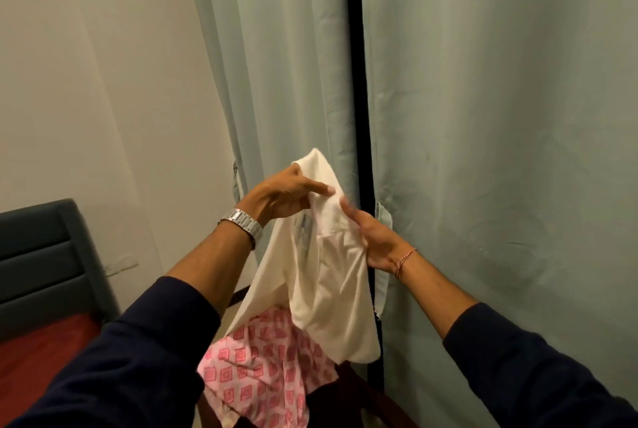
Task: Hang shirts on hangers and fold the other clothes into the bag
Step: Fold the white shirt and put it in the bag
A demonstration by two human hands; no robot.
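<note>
A cream white garment (321,275) hangs in the air in front of me, held up by both hands. My left hand (286,194) pinches its top edge between thumb and forefinger. My right hand (374,241) grips the cloth lower on the right side, its fingers partly buried in the fabric. Below the garment lies a pink cloth with a square pattern (262,372), draped over something dark that I cannot make out. No hanger and no bag are in view.
Pale green curtains (483,117) fill the background, split by a dark vertical gap (355,65). A grey padded headboard (45,255) and a red bed cover (38,358) are at the lower left. A cream wall (86,82) stands behind the bed.
</note>
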